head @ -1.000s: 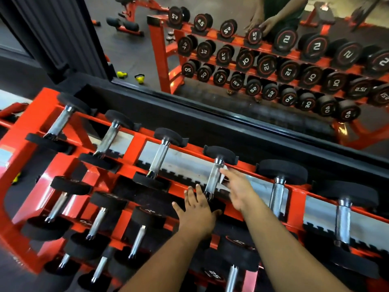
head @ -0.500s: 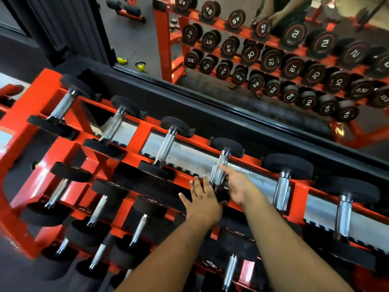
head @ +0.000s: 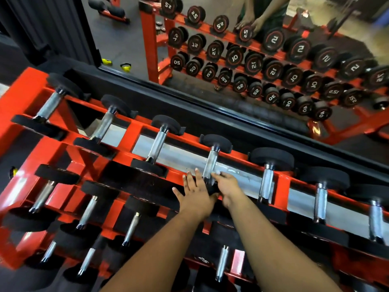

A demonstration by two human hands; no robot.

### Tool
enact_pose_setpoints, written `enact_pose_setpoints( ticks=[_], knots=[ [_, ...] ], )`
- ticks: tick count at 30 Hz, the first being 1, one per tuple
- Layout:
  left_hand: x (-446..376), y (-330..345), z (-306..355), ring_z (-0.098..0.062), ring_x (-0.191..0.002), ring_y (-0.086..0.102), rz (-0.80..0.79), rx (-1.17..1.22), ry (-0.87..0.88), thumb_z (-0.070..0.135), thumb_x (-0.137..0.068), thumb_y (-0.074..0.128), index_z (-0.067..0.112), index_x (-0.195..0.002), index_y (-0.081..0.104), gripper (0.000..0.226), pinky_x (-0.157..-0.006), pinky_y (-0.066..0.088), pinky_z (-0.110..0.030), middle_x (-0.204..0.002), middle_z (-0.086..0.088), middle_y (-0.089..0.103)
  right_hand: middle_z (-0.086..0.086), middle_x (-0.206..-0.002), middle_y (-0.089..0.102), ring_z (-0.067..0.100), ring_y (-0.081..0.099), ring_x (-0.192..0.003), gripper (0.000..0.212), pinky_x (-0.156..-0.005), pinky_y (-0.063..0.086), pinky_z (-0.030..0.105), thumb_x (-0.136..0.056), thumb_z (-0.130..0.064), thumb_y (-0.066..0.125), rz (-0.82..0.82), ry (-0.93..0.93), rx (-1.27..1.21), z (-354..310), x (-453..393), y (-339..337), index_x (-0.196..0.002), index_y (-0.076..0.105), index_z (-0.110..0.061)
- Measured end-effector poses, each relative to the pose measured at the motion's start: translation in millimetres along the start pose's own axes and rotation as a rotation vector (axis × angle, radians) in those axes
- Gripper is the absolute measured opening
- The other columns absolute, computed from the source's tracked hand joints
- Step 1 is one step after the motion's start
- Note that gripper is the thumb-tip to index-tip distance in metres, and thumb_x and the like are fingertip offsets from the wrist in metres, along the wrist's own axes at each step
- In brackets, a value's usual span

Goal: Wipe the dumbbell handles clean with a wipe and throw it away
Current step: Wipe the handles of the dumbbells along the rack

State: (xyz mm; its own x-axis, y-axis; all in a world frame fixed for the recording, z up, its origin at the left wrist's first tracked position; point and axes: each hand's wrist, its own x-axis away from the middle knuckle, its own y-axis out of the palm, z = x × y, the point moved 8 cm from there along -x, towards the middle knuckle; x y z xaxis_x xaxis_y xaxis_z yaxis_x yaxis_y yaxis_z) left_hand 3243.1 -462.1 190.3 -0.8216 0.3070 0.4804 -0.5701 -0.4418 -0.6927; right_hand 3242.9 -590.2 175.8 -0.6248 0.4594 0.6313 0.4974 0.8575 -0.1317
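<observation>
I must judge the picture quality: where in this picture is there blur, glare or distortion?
Head view: motion blur smears the left dumbbells and both hands, left hand, right hand; glare on the orange rack at lower left; wide-angle lens bends the rack; the mirror looks sharper.

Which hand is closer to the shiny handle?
Right. The right hand touches the handle near its lower end; the left hand lies flat just left of it.

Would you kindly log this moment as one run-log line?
step: wiping handle | left hand: flat on near weight head | right hand: on dumbbell handle | wipe: unclear | rack: top row
</observation>
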Motion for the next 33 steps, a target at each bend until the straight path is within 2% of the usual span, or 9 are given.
enact_pose_setpoints(
  ticks=[4, 8, 12, 15, 18, 23, 27, 30, 33],
  knots=[
    [13, -1, 7, -0.030, -0.155, -0.020, 0.044, 0.032, 0.017, 0.067, -0.097, 0.046, 0.019, -0.160, -0.018, 0.102, -0.118, -0.006, -0.068, -0.167, -0.015, -0.022, 0.008, -0.097, 0.075, 0.021, 0.069, -0.080, 0.010, -0.066, 0.055, 0.033, -0.098, -0.009, 0.060, 0.034, -0.067, -0.149, -12, 17, -37, -0.099, 0.069, -0.015],
    [39, 11, 29, -0.030, -0.152, -0.027, 0.140, 0.020, 0.053, 0.069, -0.097, 0.041, 0.018, -0.162, -0.013, 0.098, -0.119, -0.008, -0.065, -0.167, -0.014, -0.024, 0.009, -0.109, 0.075, 0.026, 0.071, -0.101, 0.017, -0.077, 0.062, 0.039, -0.099, -0.014, 0.060, -0.075, -0.184, -0.145, -28, 38, -83, -0.112, 0.071, -0.013],
    [59, 47, 74, -0.029, -0.150, -0.032, 0.208, -0.015, 0.075, 0.073, -0.096, 0.035, 0.018, -0.162, -0.012, 0.098, -0.121, -0.011, -0.060, -0.166, -0.015, -0.024, 0.002, -0.111, 0.073, 0.018, 0.071, -0.095, 0.017, -0.075, 0.063, 0.041, -0.100, -0.015, 0.060, -0.079, -0.338, -0.081, -45, 40, -142, -0.110, 0.073, -0.017],
    [68, 81, 108, -0.027, -0.153, -0.026, 0.169, 0.006, 0.060, 0.076, -0.094, 0.035, 0.017, -0.162, -0.012, 0.101, -0.122, -0.009, -0.060, -0.168, -0.012, -0.021, -0.004, -0.111, 0.074, 0.011, 0.071, -0.087, 0.026, -0.081, 0.060, 0.033, -0.099, -0.017, 0.058, 0.014, -0.625, 0.281, -61, 35, -183, -0.119, 0.073, -0.021],
    [68, 101, 132, -0.026, -0.156, -0.015, 0.146, 0.025, 0.018, 0.078, -0.092, 0.038, 0.013, -0.162, -0.010, 0.107, -0.123, -0.007, -0.058, -0.170, -0.011, -0.014, -0.008, -0.122, 0.071, 0.011, 0.066, -0.109, 0.030, -0.095, 0.051, 0.029, -0.099, -0.019, 0.058, 0.018, -0.907, 0.680, -69, 34, -192, -0.124, 0.071, -0.029],
    [66, 105, 145, -0.026, -0.158, -0.005, 0.179, 0.060, -0.058, 0.075, -0.090, 0.050, 0.004, -0.161, -0.008, 0.115, -0.125, -0.002, -0.054, -0.171, -0.013, -0.004, 0.006, -0.136, 0.064, 0.022, 0.060, -0.125, 0.043, -0.110, 0.046, 0.037, -0.089, -0.003, 0.062, -0.240, -1.262, 1.165, -52, 35, -179, -0.129, 0.068, -0.018],
    [62, 107, 150, -0.029, -0.157, -0.005, 0.178, 0.024, -0.081, 0.078, -0.081, 0.058, 0.002, -0.159, -0.010, 0.129, -0.125, 0.002, -0.055, -0.169, -0.018, -0.002, 0.003, -0.135, 0.065, 0.020, 0.059, -0.128, 0.044, -0.111, 0.033, 0.032, -0.084, -0.008, 0.072, -0.392, -1.590, 1.449, -39, 32, -175, -0.126, 0.069, -0.018],
    [59, 108, 150, -0.031, -0.157, -0.003, 0.158, -0.011, -0.110, 0.079, -0.080, 0.058, 0.002, -0.159, -0.010, 0.130, -0.125, 0.002, -0.056, -0.169, -0.020, -0.001, -0.003, -0.151, 0.051, 0.016, 0.041, -0.144, 0.050, -0.119, 0.025, 0.045, -0.095, -0.015, 0.057, -0.417, -1.615, 1.663, -36, 23, -181, -0.144, 0.054, -0.026],
    [56, 106, 150, -0.032, -0.157, 0.000, 0.110, -0.073, -0.136, 0.081, -0.078, 0.057, 0.002, -0.159, -0.010, 0.131, -0.124, 0.002, -0.058, -0.169, -0.020, 0.001, -0.004, -0.164, 0.027, 0.015, 0.018, -0.153, 0.060, -0.123, 0.011, 0.055, -0.100, -0.015, 0.046, -0.465, -1.503, 1.799, -31, 18, -178, -0.157, 0.032, -0.026]
  ],
)
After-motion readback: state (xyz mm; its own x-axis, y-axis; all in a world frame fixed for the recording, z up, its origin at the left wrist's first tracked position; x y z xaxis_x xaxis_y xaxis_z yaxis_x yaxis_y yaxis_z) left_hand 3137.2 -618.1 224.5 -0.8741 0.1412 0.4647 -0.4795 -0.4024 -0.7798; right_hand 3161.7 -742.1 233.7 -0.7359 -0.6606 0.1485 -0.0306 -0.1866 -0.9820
